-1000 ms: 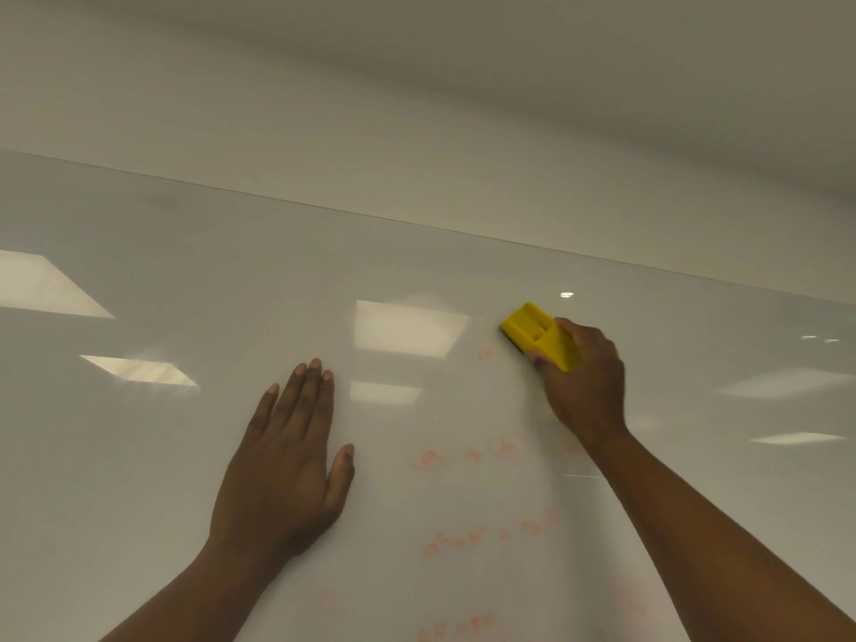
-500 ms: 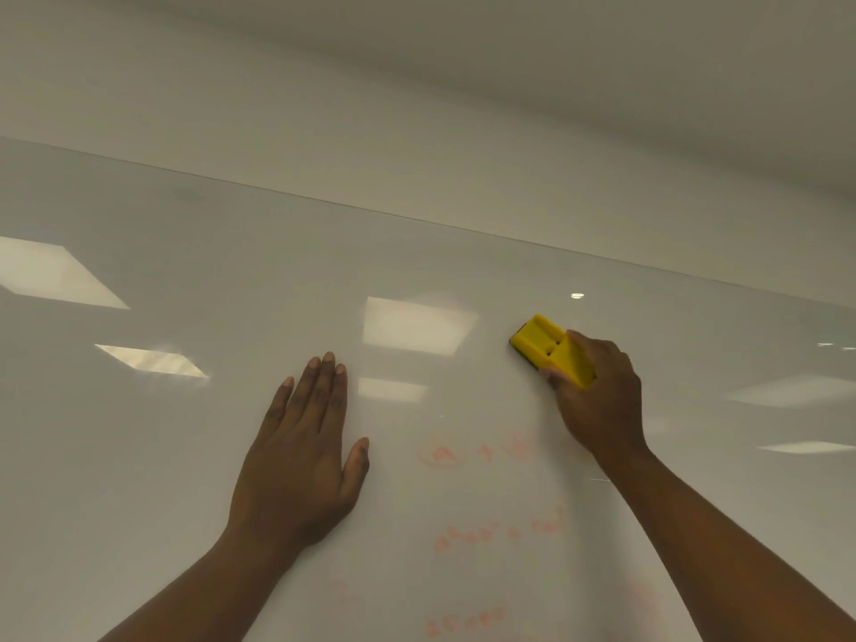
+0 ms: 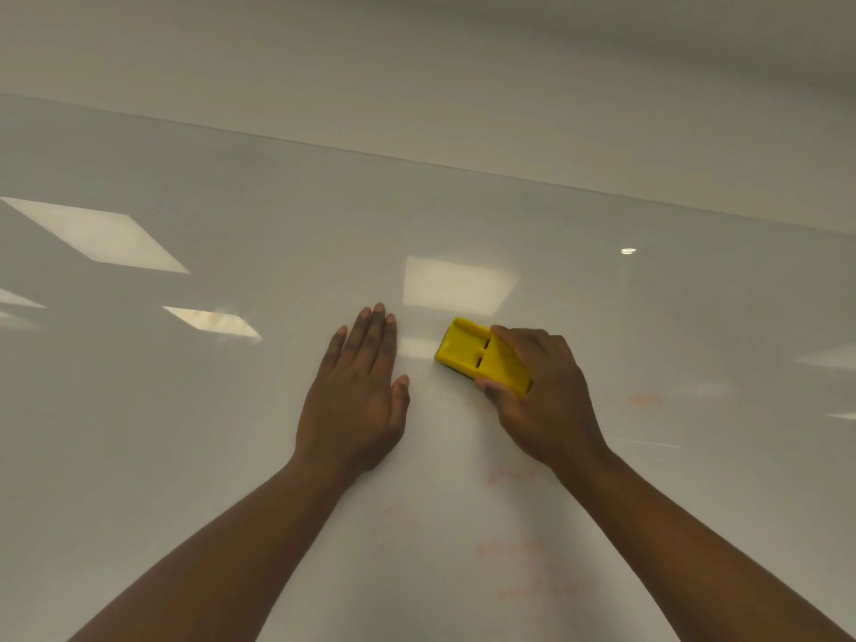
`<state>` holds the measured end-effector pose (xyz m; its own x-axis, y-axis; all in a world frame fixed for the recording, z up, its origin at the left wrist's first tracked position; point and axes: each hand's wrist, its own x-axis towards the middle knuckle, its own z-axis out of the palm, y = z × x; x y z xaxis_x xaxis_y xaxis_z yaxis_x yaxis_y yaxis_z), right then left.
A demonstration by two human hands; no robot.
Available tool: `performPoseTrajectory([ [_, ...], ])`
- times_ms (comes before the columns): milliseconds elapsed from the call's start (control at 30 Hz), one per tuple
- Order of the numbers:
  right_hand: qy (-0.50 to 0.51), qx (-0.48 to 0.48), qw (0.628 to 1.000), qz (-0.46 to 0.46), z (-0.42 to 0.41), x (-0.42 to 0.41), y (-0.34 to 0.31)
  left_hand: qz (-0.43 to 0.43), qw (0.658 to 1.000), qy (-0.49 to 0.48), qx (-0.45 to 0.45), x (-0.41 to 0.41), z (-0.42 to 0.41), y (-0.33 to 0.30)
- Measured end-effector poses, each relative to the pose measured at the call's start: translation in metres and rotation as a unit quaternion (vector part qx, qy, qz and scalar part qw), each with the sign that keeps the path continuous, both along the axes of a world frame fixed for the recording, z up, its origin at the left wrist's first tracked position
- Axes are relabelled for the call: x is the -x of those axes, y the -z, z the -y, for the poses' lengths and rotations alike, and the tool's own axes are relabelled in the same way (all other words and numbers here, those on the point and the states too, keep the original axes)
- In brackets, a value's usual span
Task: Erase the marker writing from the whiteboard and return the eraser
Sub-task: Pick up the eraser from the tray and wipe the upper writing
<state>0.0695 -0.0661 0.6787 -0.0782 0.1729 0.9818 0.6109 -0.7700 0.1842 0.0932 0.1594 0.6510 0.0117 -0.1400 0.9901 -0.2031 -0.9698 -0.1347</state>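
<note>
- The yellow eraser (image 3: 477,354) lies pressed on the whiteboard (image 3: 185,433), just right of the left hand.
- The right hand (image 3: 542,400) grips its lower end, fingers wrapped over it.
- The left hand (image 3: 356,400) rests flat, fingers together, holding nothing.
- Faint orange marker traces (image 3: 523,558) show below the hands.

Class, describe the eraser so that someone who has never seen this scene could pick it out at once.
Start at the wide glossy whiteboard filling the view. Two bare hands are on it; the right hand grips a small blocky eraser against the surface. It is the only bright yellow thing there, with two short dark slots across its back.
</note>
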Motion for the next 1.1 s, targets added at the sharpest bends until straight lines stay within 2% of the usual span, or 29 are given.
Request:
performPoseTrajectory([
  [233, 0.026, 0.052, 0.998, -0.022, 0.038, 0.008, 0.032, -0.017, 0.999, 0.027, -0.016, 0.009, -0.016, -0.001],
  [333, 0.037, -0.009, 0.999, -0.025, 0.05, 0.009, 0.017, -0.002, 1.0, -0.001, 0.001, 0.014, -0.038, -0.003],
  [467, 0.038, -0.092, 0.994, -0.046, 0.023, 0.008, 0.001, -0.011, 1.0, -0.011, 0.013, 0.01, -0.054, 0.001],
  [633, 0.01, -0.01, 1.0, -0.026, -0.031, 0.007, 0.032, -0.007, 1.0, 0.005, 0.015, 0.004, -0.058, 0.005],
  [800, 0.039, 0.102, 0.994, -0.018, -0.014, 0.012, 0.047, 0.003, 1.0, 0.01, 0.012, 0.003, -0.062, 0.006],
  [1000, 0.075, -0.018, 0.997, -0.014, -0.017, 0.012, 0.005, 0.003, 1.0, 0.015, 0.019, 0.003, -0.058, 0.007],
  [1100, 0.064, 0.018, 0.998, -0.009, -0.046, 0.013, 0.01, 0.0, 1.0, 0.017, 0.013, 0.003, -0.06, 0.007],
])
